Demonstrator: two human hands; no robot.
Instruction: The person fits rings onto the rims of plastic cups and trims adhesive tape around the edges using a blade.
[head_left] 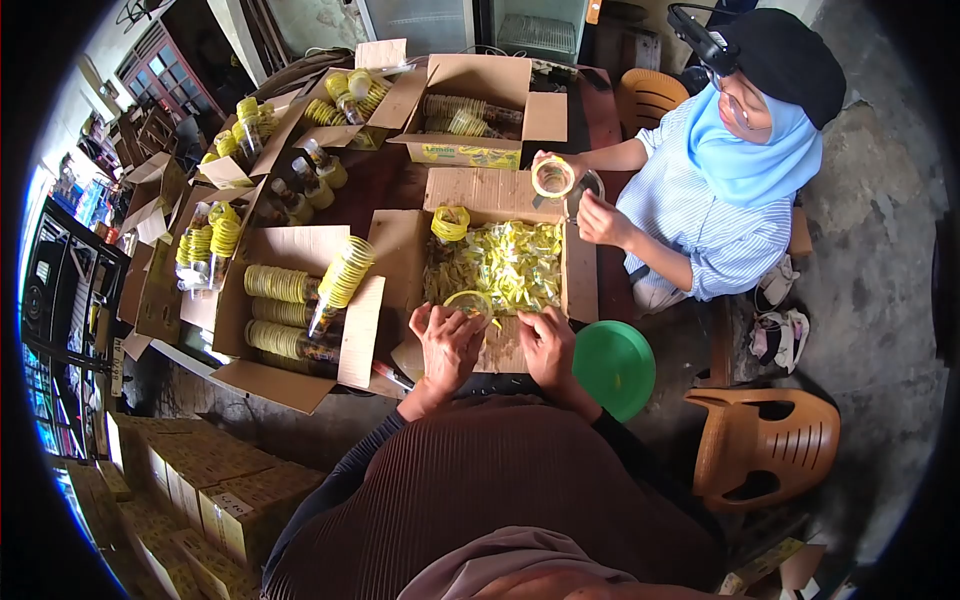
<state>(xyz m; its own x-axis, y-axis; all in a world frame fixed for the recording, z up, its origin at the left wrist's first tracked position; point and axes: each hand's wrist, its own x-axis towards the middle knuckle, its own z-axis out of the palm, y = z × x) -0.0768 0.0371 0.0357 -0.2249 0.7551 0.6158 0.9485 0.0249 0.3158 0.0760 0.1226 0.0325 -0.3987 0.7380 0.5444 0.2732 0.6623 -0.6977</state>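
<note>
My left hand (pixel 450 342) is closed on a clear plastic cup with a yellow rim (pixel 470 299), over the near side of an open cardboard box (pixel 578 270). To its right, my right hand (pixel 547 346) has its fingers pinched together at the box's near flap; whatever they hold is too small to make out. Small yellow-and-clear strips (pixel 515 262) fill much of the box. Another yellow-rimmed piece (pixel 450 223) lies on them at the back left.
A co-worker (pixel 715 190) across the right corner holds a yellow-rimmed cup (pixel 553 177). Stacks of yellow-rimmed cups (pixel 280 312) fill boxes at left and back. Bottles (pixel 328 165) stand between them. A green basin (pixel 625 370) and an orange chair (pixel 765 445) are at right.
</note>
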